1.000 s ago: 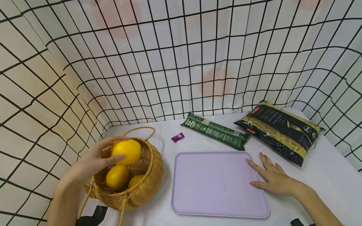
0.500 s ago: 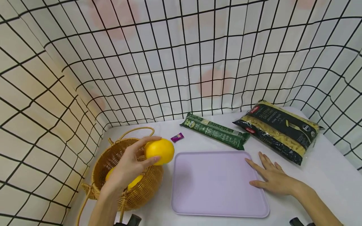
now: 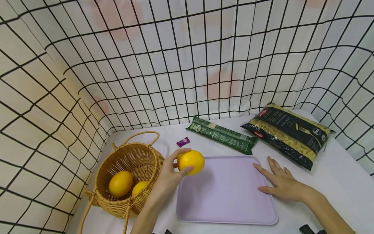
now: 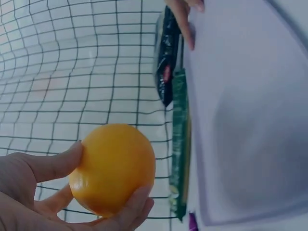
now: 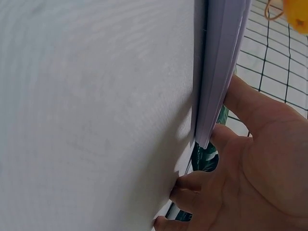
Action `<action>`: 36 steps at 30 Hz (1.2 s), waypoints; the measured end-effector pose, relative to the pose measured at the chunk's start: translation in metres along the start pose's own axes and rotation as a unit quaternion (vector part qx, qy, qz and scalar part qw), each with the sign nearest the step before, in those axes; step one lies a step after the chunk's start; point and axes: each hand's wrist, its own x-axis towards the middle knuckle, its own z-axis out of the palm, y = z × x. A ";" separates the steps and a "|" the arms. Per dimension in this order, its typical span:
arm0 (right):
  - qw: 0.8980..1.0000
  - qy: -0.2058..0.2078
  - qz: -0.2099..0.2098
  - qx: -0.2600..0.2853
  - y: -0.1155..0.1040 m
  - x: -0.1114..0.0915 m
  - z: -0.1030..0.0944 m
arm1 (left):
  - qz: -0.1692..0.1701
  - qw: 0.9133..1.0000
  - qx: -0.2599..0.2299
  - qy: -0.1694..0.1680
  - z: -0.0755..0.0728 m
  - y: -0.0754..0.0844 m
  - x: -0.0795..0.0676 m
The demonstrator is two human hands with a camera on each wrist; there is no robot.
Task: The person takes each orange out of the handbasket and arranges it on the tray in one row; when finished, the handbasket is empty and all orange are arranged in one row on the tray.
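My left hand [image 3: 170,174] grips a yellow lemon [image 3: 191,162] between thumb and fingers, over the left rear corner of the lilac tray [image 3: 228,191]. In the left wrist view the lemon [image 4: 115,168] looks round, with the thumb on one side and fingers on the other. My right hand [image 3: 284,185] lies with spread fingers at the tray's right edge; in the right wrist view, thumb and forefinger touch the tray's rim [image 5: 219,72]. At the left stands a wicker basket [image 3: 162,162] with two more yellow fruits [image 3: 120,183] showing inside.
Behind the tray lie a long green packet [image 3: 222,135] and a small purple wrapped sweet [image 3: 183,142]. A black-and-yellow bag of penne pasta [image 3: 289,133] lies at the back right. Black wire mesh [image 3: 193,68] surrounds the white table at the back and sides. The basket's handles stick out.
My left hand has lifted the lemon out of the basket and carried it right, to over the tray's rear left corner. My right hand has stayed at the tray's edge.
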 end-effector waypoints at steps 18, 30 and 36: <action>1.000 0.002 -0.001 0.001 -0.001 -0.001 0.000 | -0.019 0.997 -0.041 0.067 0.032 -0.054 0.029; 1.000 0.002 -0.002 0.000 -0.001 -0.001 0.000 | -0.022 0.997 0.000 0.074 0.035 -0.057 0.029; 1.000 0.004 -0.002 -0.002 0.000 -0.001 0.000 | -0.020 0.997 0.015 0.077 0.034 -0.055 0.026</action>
